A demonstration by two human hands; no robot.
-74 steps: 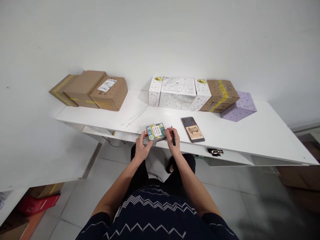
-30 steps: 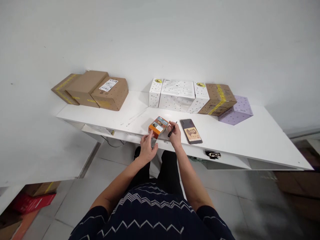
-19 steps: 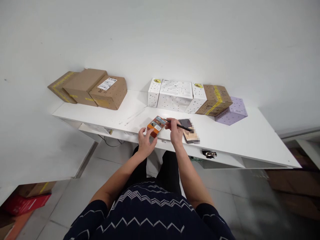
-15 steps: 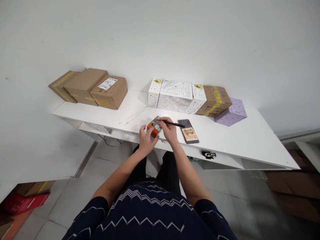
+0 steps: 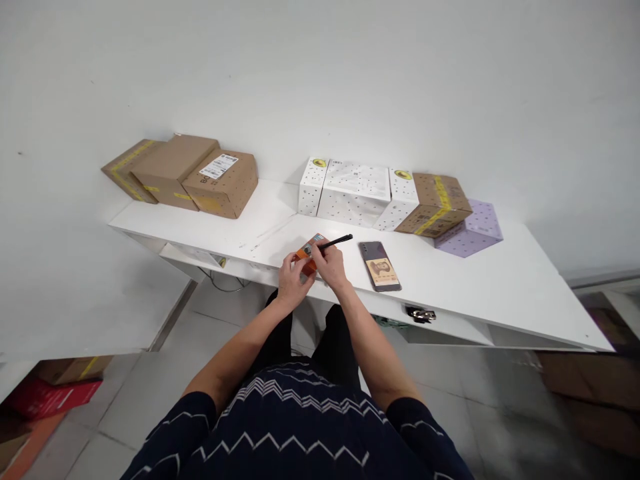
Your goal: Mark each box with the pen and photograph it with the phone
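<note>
A small orange box (image 5: 309,266) with a printed top sits at the front edge of the white table (image 5: 505,287). My left hand (image 5: 294,283) has its fingers around the box's left and near sides. In my right hand (image 5: 329,265) is a black pen (image 5: 340,241), its rear end pointing up and to the right. The right fingers are over the top of the box and hide part of it, along with the pen's tip. To the right of the hands lies a phone (image 5: 380,267) in a case with a picture on it.
Brown cartons (image 5: 175,167) stand at the back left. White dotted boxes (image 5: 356,190), a taped brown carton (image 5: 440,200) and a purple box (image 5: 475,230) line the back right. A metal clip (image 5: 421,315) is at the front edge.
My right hand has shifted slightly left and down over the orange box. The pen has tilted up, its rear end now away from the phone. My left hand stays at the box.
</note>
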